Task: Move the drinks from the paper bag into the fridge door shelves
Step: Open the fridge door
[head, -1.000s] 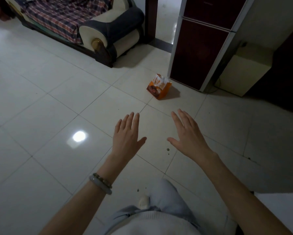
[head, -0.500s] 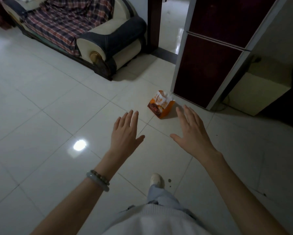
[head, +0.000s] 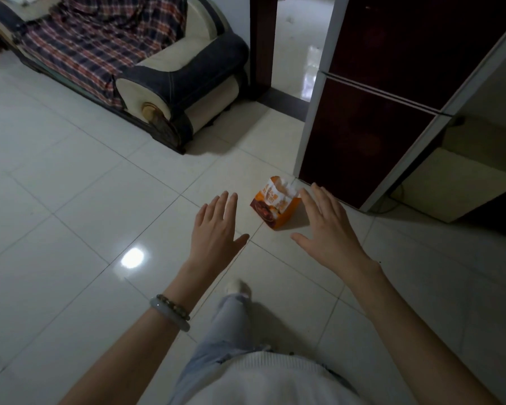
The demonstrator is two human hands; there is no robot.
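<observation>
An orange and white paper bag [head: 273, 204] stands upright on the white tile floor, just in front of the dark red fridge [head: 371, 112], whose two doors are closed. My left hand [head: 216, 229] is held out flat and open, left of the bag. My right hand [head: 330, 232] is open too, fingers spread, its fingertips overlapping the bag's right edge in the view. Neither hand holds anything. What is inside the bag is hidden.
An armchair [head: 170, 83] with a plaid cover stands at the back left. A doorway [head: 295, 48] opens between it and the fridge. A pale low cabinet [head: 453, 182] sits right of the fridge. My leg and foot [head: 237, 287] are stepping forward on the floor.
I have walked closer: the bag and fridge have come nearer and lower in view. Both hands stay open and raised; the right one now reaches the bag's edge in the view.
</observation>
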